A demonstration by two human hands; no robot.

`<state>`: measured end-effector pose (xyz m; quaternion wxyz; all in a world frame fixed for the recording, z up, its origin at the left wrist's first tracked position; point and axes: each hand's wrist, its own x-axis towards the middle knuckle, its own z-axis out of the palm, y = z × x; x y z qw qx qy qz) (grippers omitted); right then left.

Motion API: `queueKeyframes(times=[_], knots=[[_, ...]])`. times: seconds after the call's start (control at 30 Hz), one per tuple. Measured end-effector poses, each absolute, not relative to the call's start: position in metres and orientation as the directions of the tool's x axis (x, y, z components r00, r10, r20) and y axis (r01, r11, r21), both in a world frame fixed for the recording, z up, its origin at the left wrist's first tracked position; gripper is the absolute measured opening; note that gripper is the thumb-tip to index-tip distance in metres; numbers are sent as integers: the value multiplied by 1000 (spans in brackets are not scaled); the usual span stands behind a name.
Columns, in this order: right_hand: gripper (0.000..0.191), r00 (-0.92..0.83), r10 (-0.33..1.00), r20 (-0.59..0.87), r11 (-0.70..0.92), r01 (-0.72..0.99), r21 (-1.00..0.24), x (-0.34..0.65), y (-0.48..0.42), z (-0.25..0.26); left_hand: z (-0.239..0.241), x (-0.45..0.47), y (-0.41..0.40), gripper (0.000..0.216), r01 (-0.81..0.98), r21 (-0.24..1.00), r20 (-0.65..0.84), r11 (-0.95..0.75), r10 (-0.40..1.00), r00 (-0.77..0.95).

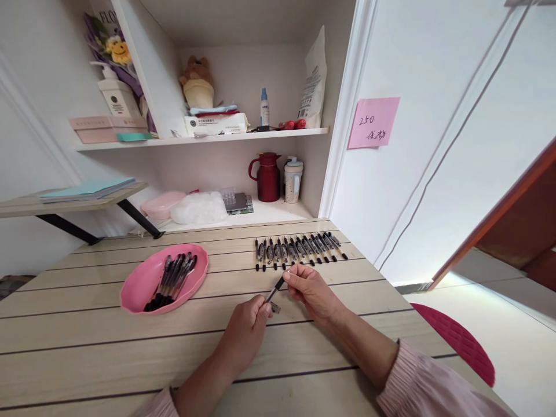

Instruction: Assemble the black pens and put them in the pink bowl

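Between my two hands is a black-gripped pen, slanting up to the right above the table. My left hand is closed round its lower end, where a short grey, clip-like piece shows beside the thumb. The fingertips of my right hand pinch the pen's upper end; whether they hold a separate small part there I cannot tell. Just beyond my right hand lies a row of several pens with loose pen caps among them. To the left, a pink scalloped plate holds a bunch of black pens.
The wooden table has dark stripes. A small raised stand with blue papers is at the back left. Behind, shelves carry a red jug, a speckled cup and a plastic bag. A red seat is at right.
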<state>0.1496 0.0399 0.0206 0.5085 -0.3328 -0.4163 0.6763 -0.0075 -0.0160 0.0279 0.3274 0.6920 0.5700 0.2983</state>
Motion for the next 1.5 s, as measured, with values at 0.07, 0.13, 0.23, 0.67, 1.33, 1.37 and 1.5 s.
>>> queueKeyframes(times=[0.07, 0.13, 0.23, 0.67, 1.33, 1.37, 1.5], knots=[[25, -279, 960, -20, -142, -426, -894, 150, 40, 21, 28, -8, -16, 30, 596, 791, 42, -139, 984, 173], [27, -283, 959, -12, -141, -440, -887, 149, 40, 21, 28, -8, -16, 29, 597, 788, 53, -150, 983, 177], [27, -246, 969, -25, -129, -416, -900, 149, 40, 20, 26, -8, -16, 29, 602, 779, 77, -173, 980, 182], [26, -271, 962, -28, -147, -431, -890, 148, 39, 18, 27, -8, -16, 31, 630, 756, 92, -180, 981, 171], [27, -226, 974, -21, -100, -343, -934, 147, 47, 9, 22, -17, -8, 30, 670, 710, 141, -217, 976, 166], [27, -218, 976, 1, -64, -290, -955, 146, 47, 7, 23, -19, -7, 29, 642, 740, 146, -203, 979, 140], [27, -246, 949, 197, 257, 241, -936, 138, 38, 4, 24, -26, 1, 33, 349, 937, 40, -21, 998, -46]])
